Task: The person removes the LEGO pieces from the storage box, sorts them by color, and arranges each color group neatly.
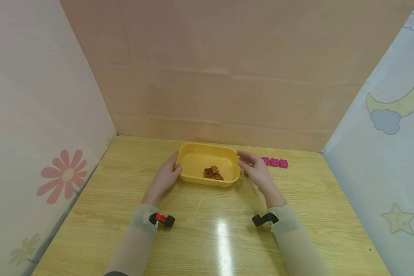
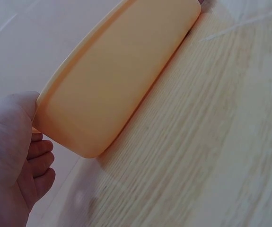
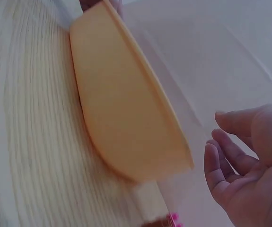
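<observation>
Bricks of brown plastic (image 1: 208, 173) lie at five o'clock in an oblong yellow tray (image 1: 193, 165); left hand (image 1: 166, 174) gripping; right-wrist view shows right hand (image 3: 263, 172) relaxed, apart.

The tray (image 1: 193, 165) looks like smooth, faintly glossy plastic. The tabletop (image 1: 189, 245) is shiny, wood-grained. The creased backdrop (image 1: 227, 96) looks matt

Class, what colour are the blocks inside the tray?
Brown: the blocks in the tray show best in the head view.
</observation>
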A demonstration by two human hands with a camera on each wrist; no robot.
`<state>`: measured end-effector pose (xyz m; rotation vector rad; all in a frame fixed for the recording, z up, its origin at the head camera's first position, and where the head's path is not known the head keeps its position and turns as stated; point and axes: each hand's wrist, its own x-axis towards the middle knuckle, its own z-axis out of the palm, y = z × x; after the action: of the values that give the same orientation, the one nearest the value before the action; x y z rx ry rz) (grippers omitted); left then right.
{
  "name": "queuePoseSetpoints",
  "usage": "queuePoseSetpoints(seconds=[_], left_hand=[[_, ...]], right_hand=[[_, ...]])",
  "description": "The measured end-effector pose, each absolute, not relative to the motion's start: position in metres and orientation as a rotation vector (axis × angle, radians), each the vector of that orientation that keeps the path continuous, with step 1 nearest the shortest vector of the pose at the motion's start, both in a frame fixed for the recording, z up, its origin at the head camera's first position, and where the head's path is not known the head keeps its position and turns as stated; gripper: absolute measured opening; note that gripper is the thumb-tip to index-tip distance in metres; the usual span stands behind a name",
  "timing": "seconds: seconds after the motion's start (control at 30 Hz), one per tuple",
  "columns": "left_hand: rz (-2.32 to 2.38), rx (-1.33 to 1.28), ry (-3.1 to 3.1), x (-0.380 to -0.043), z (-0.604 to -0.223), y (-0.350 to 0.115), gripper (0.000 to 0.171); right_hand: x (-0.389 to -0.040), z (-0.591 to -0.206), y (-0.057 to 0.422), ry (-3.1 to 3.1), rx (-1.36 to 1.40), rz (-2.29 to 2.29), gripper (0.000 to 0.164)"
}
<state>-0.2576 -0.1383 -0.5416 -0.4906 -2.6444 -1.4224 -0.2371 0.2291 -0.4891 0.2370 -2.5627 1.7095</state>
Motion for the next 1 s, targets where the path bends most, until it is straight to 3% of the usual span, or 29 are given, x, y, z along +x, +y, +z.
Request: queuePoseSetpoints(seconds=[0.4, 1.0], left_hand=[[-1.424, -0.500, -2.647, -0.257, -0.543, -0.136, 0.063], [-1.427, -0.513, -2.634, -0.257, -0.543, -0.134, 0.063]], right_hand=[[-0.249, -0.492, 0.172, -2.746, 0.454, 1.664, 0.051], [-0.261, -0.494, 0.162, -2.981, 0.463, 1.541, 0.055]])
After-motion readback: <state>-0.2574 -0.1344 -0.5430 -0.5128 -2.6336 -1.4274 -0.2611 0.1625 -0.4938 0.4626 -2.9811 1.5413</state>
